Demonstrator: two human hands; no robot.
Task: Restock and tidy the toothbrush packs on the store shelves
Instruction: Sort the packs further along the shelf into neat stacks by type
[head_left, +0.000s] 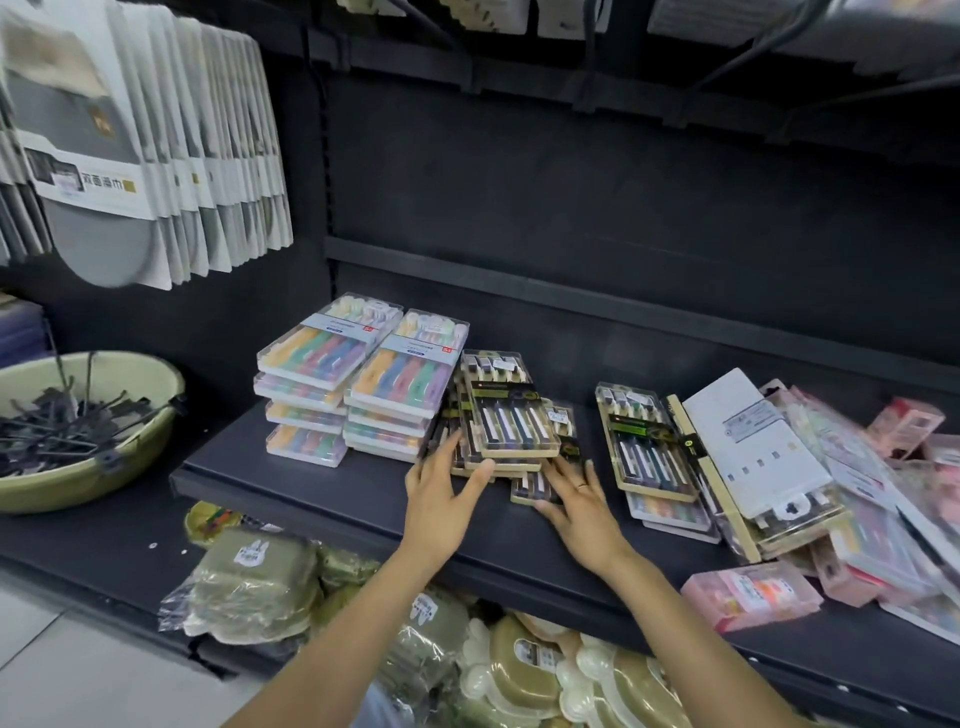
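Two neat stacks of pastel toothbrush packs (358, 384) stand at the left of the black shelf (291, 493). Beside them leans an uneven stack of dark toothbrush packs (506, 415). My left hand (444, 486) touches the front left of this stack, fingers straight and spread, thumb at its front edge. My right hand (579, 501) lies flat with straight fingers on a lower dark pack (530, 488) that sticks out at the front. Further right lie another dark pack (644, 441), a white-backed pack (753, 441) and a loose heap of pink packs (883, 519).
A green basin (88, 483) full of black hooks sits at the left. Grey and white flat packages (140, 145) hang above it. Wrapped green and cream items (249, 582) fill the shelf below. A pink pack (748, 597) lies near the shelf's front edge.
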